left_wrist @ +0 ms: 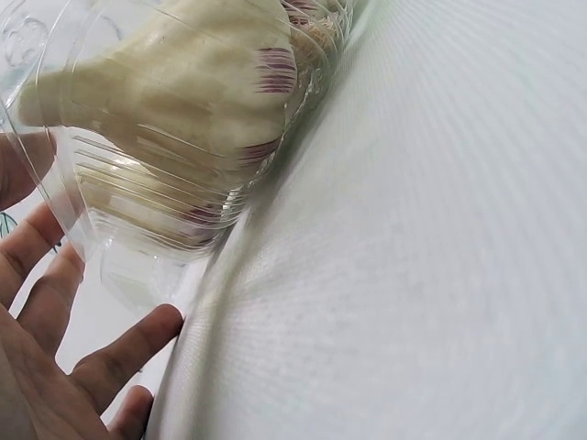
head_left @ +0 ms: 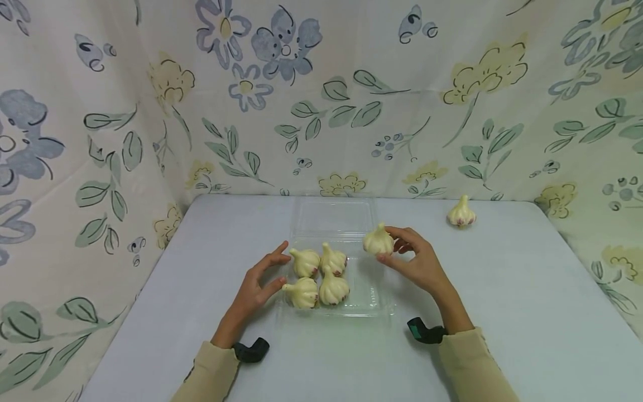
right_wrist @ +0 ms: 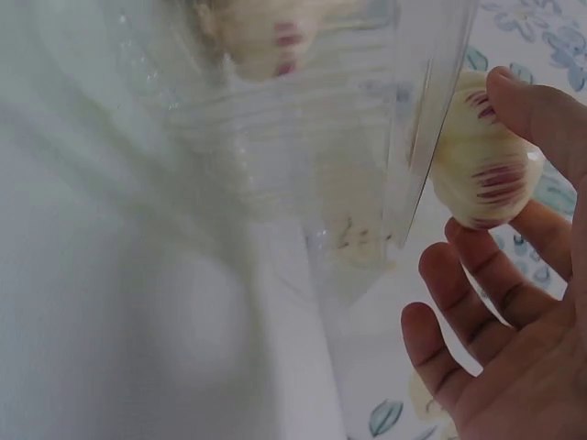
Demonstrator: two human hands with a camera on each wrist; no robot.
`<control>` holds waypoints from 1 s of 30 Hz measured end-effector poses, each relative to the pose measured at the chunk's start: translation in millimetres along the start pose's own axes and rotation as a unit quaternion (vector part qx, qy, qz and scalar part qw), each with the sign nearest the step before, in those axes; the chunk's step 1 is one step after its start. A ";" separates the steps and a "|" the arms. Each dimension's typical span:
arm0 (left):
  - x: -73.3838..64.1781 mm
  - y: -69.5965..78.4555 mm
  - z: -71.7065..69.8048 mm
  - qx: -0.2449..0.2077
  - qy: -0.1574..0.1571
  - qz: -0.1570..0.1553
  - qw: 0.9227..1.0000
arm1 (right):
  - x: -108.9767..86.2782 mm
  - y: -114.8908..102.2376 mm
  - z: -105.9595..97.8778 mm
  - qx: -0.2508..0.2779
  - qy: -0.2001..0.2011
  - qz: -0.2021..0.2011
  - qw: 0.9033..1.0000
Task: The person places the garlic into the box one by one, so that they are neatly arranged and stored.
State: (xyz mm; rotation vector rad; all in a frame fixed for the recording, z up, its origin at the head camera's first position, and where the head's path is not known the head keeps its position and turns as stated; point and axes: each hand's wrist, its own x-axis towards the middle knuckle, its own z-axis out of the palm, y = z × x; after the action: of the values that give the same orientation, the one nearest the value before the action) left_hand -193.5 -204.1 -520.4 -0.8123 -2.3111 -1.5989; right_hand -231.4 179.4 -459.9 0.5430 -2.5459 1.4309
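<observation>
A clear plastic container [head_left: 361,285] with its lid [head_left: 334,215] folded back stands on the table. Inside its left part sit several garlic bulbs [head_left: 334,287], cream with purple streaks. My right hand [head_left: 419,262] pinches another garlic bulb [head_left: 378,241] between thumb and fingers, above the container's right back corner; the right wrist view shows that held bulb [right_wrist: 486,170] beside the plastic rim. My left hand [head_left: 258,285] is at the container's left side with fingers spread. In the left wrist view, the left hand's fingertips [left_wrist: 55,266] lie against the clear rim.
One more garlic bulb [head_left: 461,212] stands at the back right of the white table [head_left: 527,312]. A floral curtain [head_left: 351,100] hangs behind the table and along its sides. Black wrist devices [head_left: 426,331] project inward from both sleeves.
</observation>
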 end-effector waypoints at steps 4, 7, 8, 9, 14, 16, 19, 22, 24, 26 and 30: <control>-0.1 0.5 0.0 0.002 -0.001 -0.006 1.000 | -0.3 -7.6 2.1 0.000 -0.006 -0.008 1.000; 0.1 0.7 -0.6 0.002 -0.002 -0.013 1.000 | -1.3 -12.3 4.0 0.009 -0.016 -0.001 1.000; 0.3 0.9 -0.9 0.003 -0.002 -0.013 1.000 | -1.7 -13.1 5.0 0.011 -0.020 0.001 1.000; 0.4 1.1 -1.1 0.002 -0.003 -0.013 1.000 | -2.0 -13.3 6.2 0.012 -0.024 0.001 1.000; 0.8 1.4 -0.7 0.000 -0.002 -0.004 1.000 | -2.5 -11.2 12.7 0.001 -0.038 -0.016 0.999; 0.7 0.8 -0.3 -0.001 -0.002 -0.003 1.000 | -2.6 -10.1 14.2 -0.012 -0.038 -0.020 0.999; 0.6 -0.6 0.0 0.000 0.000 0.004 1.000 | -2.5 -8.3 15.5 -0.032 -0.037 -0.020 0.999; 0.5 -1.1 0.1 -0.001 0.001 0.005 1.000 | -2.4 -6.0 16.6 -0.055 -0.043 -0.021 0.997; 0.4 -0.8 0.1 -0.003 0.001 0.002 1.000 | -2.2 -5.0 17.6 -0.063 -0.049 -0.023 0.997; 0.4 -0.7 0.0 -0.005 0.000 -0.003 1.000 | -2.2 -3.7 19.0 -0.074 -0.055 -0.029 0.995; 0.4 -1.0 -0.1 -0.006 0.000 -0.006 1.000 | -2.3 -2.0 23.1 -0.100 -0.066 -0.045 0.992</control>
State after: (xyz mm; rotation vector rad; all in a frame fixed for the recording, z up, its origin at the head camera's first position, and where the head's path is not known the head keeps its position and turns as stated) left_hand -194.4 -204.4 -520.9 -0.8041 -2.3127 -1.6185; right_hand -227.8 159.4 -471.1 0.7302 -2.6867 1.1298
